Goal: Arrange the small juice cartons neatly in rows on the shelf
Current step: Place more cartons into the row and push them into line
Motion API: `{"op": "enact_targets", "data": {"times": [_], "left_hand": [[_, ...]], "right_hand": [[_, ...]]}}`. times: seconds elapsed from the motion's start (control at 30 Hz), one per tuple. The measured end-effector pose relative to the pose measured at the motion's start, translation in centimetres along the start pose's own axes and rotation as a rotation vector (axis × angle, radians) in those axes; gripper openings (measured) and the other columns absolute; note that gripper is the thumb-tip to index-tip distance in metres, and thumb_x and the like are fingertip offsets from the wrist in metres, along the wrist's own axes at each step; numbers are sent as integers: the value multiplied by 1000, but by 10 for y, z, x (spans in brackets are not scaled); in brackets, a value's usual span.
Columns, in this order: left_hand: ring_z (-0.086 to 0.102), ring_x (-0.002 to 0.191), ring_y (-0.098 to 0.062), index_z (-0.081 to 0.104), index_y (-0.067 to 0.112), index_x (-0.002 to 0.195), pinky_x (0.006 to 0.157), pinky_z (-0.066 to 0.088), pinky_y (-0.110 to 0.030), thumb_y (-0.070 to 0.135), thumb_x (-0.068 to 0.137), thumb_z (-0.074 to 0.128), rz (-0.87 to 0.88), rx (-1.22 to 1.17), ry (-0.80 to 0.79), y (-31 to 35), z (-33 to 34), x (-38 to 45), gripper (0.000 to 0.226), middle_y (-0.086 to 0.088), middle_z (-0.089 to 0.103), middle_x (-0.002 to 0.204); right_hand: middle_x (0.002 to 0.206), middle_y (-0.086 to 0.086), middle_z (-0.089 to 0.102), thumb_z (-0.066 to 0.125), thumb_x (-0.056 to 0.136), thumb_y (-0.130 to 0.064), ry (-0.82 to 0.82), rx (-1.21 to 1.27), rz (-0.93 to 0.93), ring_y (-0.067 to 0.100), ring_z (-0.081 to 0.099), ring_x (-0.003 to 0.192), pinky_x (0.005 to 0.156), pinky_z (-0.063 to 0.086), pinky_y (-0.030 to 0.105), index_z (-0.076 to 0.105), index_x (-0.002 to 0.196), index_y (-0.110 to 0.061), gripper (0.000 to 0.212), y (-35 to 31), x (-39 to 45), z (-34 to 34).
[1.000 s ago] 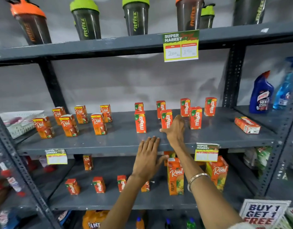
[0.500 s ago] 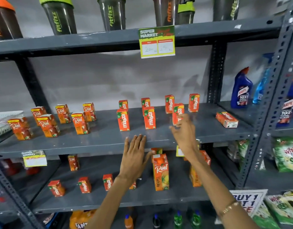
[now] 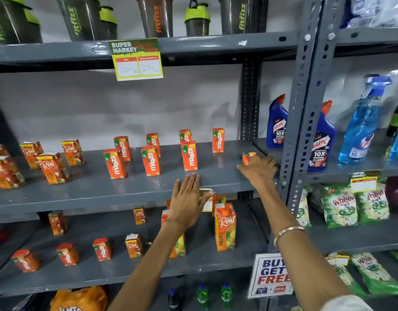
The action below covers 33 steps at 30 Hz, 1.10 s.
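Small orange Maaza cartons stand in two loose rows on the grey middle shelf (image 3: 92, 187): a front row (image 3: 150, 160) and a back row (image 3: 218, 140). Small Real cartons (image 3: 52, 168) stand unevenly at the shelf's left. One Maaza carton (image 3: 248, 157) lies on its side at the shelf's far right. My right hand (image 3: 258, 170) is over that carton with the fingers curled around it, hiding most of it. My left hand (image 3: 186, 198) rests flat on the shelf's front edge, fingers apart, holding nothing.
A perforated grey upright (image 3: 305, 97) stands just right of my right hand. Behind it are Harpic bottles (image 3: 277, 122) and a blue spray bottle (image 3: 361, 122). The lower shelf holds a tall Real pineapple carton (image 3: 225, 227) and small cartons. Shaker bottles (image 3: 155, 16) fill the top shelf.
My right hand left the upright Maaza cartons, moved right along the shelf and closed over the lying carton. The view swung right. My left hand stayed on the shelf edge.
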<state>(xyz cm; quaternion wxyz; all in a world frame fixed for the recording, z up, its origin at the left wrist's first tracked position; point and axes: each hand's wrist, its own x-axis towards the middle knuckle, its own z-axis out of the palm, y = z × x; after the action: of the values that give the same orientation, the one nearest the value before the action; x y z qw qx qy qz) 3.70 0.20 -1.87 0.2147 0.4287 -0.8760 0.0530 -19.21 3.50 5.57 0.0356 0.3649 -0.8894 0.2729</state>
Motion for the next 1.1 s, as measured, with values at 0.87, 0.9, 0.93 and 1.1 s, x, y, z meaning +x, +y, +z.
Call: {"op": "enact_targets", "data": {"times": [0.87,0.9,0.93,1.1], "left_hand": [[19,154,-25,20,14,157,126,15,-49,74,92,-1,23,87,17,-2,7,-1,91,-7,26,165],[18,154,-25,21,14,157,126,13,-49,73,93,4,22,78,14,-1,6,-1,88,-7,26,165],[17,154,-24,21,15,157,126,10,-50,72,94,6,17,64,10,-1,4,-1,86,-6,26,166],[13,155,-18,20,21,158,127,0,-46,62,102,18,130,-134,119,30,-14,7,69,-1,20,167]], "right_hand": [[118,19,61,93,58,-40,9,679,-126,35,63,110,89,56,47,41,124,-4,92,-59,-10,35],[117,17,60,94,57,-39,-1,696,-135,32,62,111,90,55,46,40,122,-4,91,-54,-10,37],[117,15,58,94,58,-38,-18,717,-151,29,60,111,91,54,42,40,120,-4,89,-49,-9,40],[103,5,60,87,72,-23,-128,818,-229,20,63,95,83,52,29,45,125,-4,70,-19,-4,39]]}}
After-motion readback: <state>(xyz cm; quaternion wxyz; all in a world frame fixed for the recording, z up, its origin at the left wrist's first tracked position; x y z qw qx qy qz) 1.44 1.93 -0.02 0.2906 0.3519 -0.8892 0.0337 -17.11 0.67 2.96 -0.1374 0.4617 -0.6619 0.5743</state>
